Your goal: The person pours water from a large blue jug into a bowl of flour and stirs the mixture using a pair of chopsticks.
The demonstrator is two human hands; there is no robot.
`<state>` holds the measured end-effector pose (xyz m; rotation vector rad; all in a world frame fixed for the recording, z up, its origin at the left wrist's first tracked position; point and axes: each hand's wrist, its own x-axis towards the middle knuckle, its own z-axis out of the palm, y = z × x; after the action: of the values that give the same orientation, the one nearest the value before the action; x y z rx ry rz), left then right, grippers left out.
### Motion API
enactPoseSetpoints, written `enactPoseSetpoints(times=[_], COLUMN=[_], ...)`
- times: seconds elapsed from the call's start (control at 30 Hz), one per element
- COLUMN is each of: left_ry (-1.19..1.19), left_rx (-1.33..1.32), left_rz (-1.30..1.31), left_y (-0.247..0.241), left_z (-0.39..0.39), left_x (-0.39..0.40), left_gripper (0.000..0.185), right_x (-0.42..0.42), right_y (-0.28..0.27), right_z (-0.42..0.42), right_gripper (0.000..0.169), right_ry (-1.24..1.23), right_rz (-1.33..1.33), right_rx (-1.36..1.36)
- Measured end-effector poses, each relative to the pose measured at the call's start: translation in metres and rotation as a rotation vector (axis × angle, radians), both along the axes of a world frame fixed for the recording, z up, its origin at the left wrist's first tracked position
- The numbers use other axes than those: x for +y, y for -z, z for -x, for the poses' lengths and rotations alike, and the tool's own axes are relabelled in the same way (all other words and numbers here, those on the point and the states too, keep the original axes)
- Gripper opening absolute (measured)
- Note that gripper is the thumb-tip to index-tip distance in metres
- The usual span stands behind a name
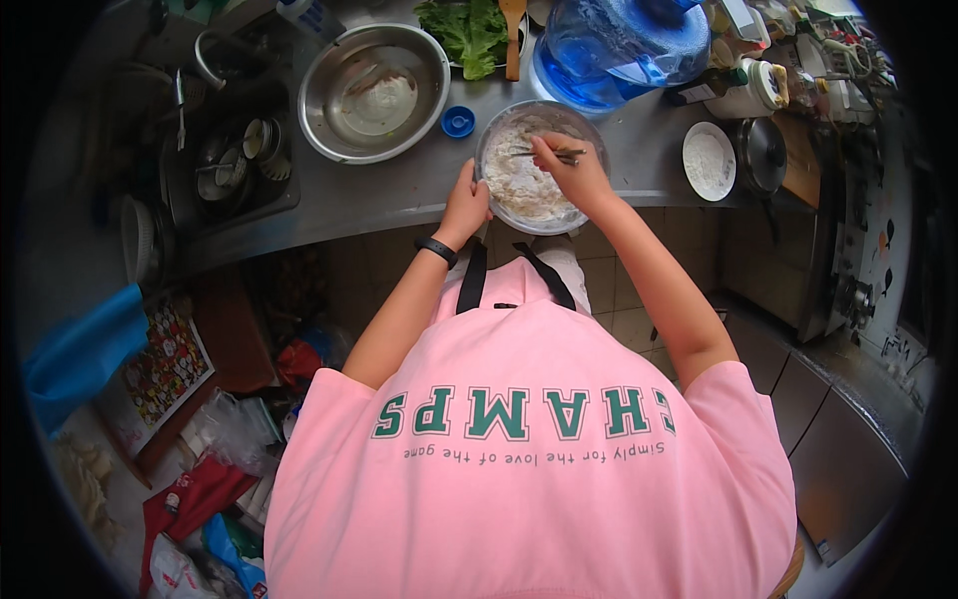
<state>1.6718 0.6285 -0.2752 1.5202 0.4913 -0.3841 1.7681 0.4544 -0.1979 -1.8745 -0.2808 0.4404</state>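
Right in front of me a round mixing bowl (pixel 494 120) sits at the counter's front edge, its near rim reaching past it. Inside is a pale, clumpy flour mixture (pixel 516 183). My left hand (pixel 468 201) grips the bowl's left rim, thumb on top. My right hand (pixel 572 168) is over the bowl, its fingers closed around chopsticks (pixel 572 156). Their tips point left, over the mixture; whether they touch it I cannot tell. Beside the bowl lies a small blue cap (pixel 458 121).
A wide steel basin (pixel 314 112) stands left, near a sink (pixel 288 176) holding dishes. Behind are leafy greens (pixel 471 34), a wooden spatula (pixel 513 37) and a large blue water jug (pixel 591 56). At right sit a bowl of white powder (pixel 709 161) and a lidded pot (pixel 763 157).
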Motion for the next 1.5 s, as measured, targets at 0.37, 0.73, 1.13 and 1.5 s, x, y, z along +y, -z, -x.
enactPoseSetpoints(times=[0.37,0.73,1.13,1.5], left_ry=[-0.051,-0.048,-0.054,-0.035], left_rx=[0.015,0.043,0.054,0.027], left_rz=[0.100,0.084,0.134,0.158], left_y=[0.005,0.000,-0.003,0.008], left_z=[0.005,0.003,0.003,0.004], left_x=[-0.003,-0.002,0.000,0.001], left_gripper=[0.055,0.055,0.060,0.053], right_x=[-0.059,-0.099,-0.067,-0.019], right_y=[-0.056,-0.070,0.008,-0.021], right_z=[0.064,0.023,0.050,0.066], right_gripper=[0.020,0.025,0.033,0.023], right_ry=[-0.318,-0.081,0.310,-0.088], right_rz=[0.386,0.451,-0.004,0.178], right_rx=[-0.260,-0.255,-0.009,-0.364])
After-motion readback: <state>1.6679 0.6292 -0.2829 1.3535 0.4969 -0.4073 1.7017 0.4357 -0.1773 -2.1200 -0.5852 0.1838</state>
